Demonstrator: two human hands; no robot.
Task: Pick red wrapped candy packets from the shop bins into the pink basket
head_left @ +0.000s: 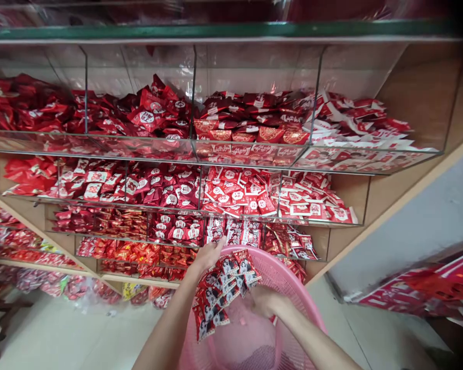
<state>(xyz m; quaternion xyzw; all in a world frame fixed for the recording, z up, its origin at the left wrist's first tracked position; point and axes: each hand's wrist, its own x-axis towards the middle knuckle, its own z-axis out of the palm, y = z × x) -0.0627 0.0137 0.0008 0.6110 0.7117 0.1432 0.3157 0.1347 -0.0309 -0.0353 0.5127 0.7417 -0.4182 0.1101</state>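
Observation:
A pink plastic basket (289, 293) is held up in front of the sweet shelves. A pile of small red and black sweet packets (224, 290) is bunched between my two hands over the basket. My left hand (207, 255) presses against the top left of the pile, fingers together and reaching toward the shelf. My right hand (264, 300) is curled under the pile's lower right side, inside the basket. Just beyond the left hand, a glass-fronted shelf bin (235, 234) holds the same kind of packets.
Tiered glass bins (254, 149) full of red packets rise in several rows in front of me. A wooden side panel (409, 190) slopes down on the right. Red boxes (420, 293) lie on the floor to the right. More bags sit low on the left.

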